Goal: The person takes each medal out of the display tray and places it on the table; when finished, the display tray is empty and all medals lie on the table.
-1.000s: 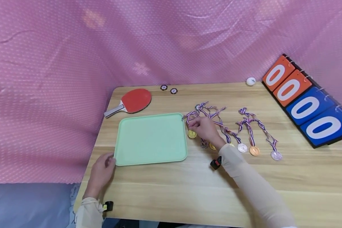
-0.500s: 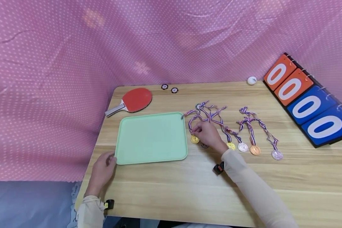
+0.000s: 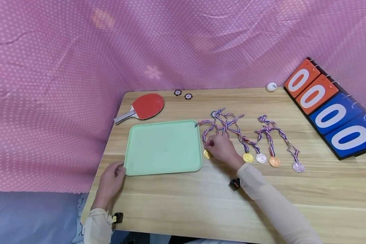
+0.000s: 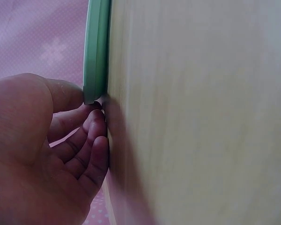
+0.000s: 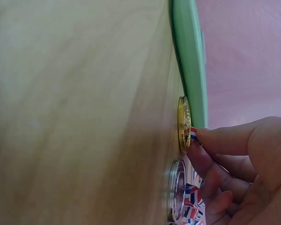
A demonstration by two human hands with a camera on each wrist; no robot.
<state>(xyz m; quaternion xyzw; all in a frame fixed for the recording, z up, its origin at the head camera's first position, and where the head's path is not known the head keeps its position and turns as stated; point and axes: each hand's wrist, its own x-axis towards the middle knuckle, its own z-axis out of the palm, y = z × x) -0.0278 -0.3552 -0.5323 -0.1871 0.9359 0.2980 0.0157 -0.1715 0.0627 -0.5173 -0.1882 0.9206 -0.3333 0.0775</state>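
Observation:
At the near left corner of the light green tray [image 3: 164,149], my left hand [image 3: 110,183] pinches the rim. In the left wrist view the thumb lies on the tray's edge [image 4: 95,56], with the fingertips just under the corner. To the right of the tray, my right hand [image 3: 222,149] pinches the striped ribbon [image 5: 194,134] of a gold medal [image 3: 207,154] between thumb and forefinger. That medal lies flat on the table. A silvery medal [image 5: 178,190] sits beside it, under the hand; the head view hides it.
More medals lie to the right: gold [image 3: 248,158], silver [image 3: 261,158], bronze [image 3: 274,161] and another silver [image 3: 298,167]. A red table tennis bat [image 3: 148,106], two black-rimmed discs [image 3: 188,96] and a white ball [image 3: 271,86] lie behind. A flip scoreboard [image 3: 329,108] stands far right.
My right hand has drawn the gold medal toward the table's near side, straightening its ribbon beside the tray. My left hand has stayed at the tray's corner.

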